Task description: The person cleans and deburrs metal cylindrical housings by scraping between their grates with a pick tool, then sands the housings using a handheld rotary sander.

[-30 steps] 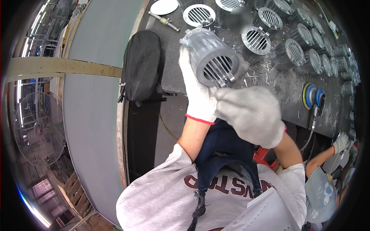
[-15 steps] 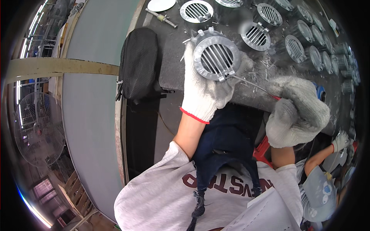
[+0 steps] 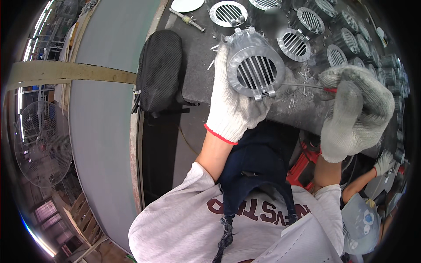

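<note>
Vent (image 3: 254, 72), a round grey metal one with straight louvres across the opening, is held up in the left hand (image 3: 234, 107) just above the near edge of the dark bench (image 3: 197, 65). That hand wears a white knit glove with a red cuff, fingers wrapped round the vent's rim from the left and underneath, face of the vent turned up toward the camera. Right hand (image 3: 355, 111), same kind of glove, is closed on a thin tool (image 3: 307, 87) with a red bit at the grip; its metal shaft runs left and the tip sits right at the vent's lower right rim, by the little clip there.

More vents (image 3: 294, 44) of the same kind lie in rows across the bench further back, plus a white disc (image 3: 187, 4) and a screwdriver (image 3: 188, 19) near the far left corner. A black mesh bag (image 3: 160, 70) hangs off the bench's left edge. Bottom right, another person's gloved hand (image 3: 385, 163) shows. A floor fan (image 3: 41, 144) stands far left.
</note>
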Available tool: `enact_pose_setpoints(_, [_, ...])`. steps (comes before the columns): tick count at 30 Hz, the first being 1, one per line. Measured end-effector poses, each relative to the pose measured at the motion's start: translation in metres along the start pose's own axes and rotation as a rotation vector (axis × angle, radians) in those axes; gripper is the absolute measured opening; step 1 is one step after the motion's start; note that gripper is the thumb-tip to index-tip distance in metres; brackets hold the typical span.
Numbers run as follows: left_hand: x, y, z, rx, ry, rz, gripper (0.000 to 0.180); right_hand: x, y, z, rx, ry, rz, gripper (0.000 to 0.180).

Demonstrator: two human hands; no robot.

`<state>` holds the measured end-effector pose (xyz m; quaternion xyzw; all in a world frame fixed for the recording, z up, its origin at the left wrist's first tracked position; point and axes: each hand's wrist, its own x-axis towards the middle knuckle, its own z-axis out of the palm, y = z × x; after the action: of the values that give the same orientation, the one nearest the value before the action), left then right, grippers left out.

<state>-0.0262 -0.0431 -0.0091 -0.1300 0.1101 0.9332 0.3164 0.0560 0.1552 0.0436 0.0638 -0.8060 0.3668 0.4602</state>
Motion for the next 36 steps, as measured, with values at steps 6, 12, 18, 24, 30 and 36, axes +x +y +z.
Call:
enact_pose_setpoints(6, [-0.008,-0.001,0.011,0.025,0.034,-0.019,0.066,0.019,-0.022,0.018,0.238,-0.21,-0.075,0.03])
enact_pose_setpoints(12, [-0.013,0.002,0.001,0.209,-0.044,-0.062,0.079,0.033,-0.026,0.032,0.359,-0.275,-0.082,0.031])
enact_pose_setpoints(18, [-0.013,-0.015,0.034,0.175,0.266,0.228,0.073,0.04,-0.032,0.033,0.053,-0.68,-0.433,0.039])
enact_pose_setpoints(24, [-0.003,-0.008,0.009,0.065,0.16,-0.034,0.062,0.039,-0.009,0.0,0.585,-0.353,-0.1,0.033])
enact_pose_setpoints(30, [0.002,-0.004,-0.004,-0.095,-0.009,-0.059,0.066,-0.023,0.055,-0.051,-0.24,0.229,-0.327,0.045])
enact_pose_setpoints(36, [-0.007,-0.005,0.015,-0.034,0.062,-0.002,0.069,-0.021,0.023,-0.039,-0.334,0.176,-0.097,0.049])
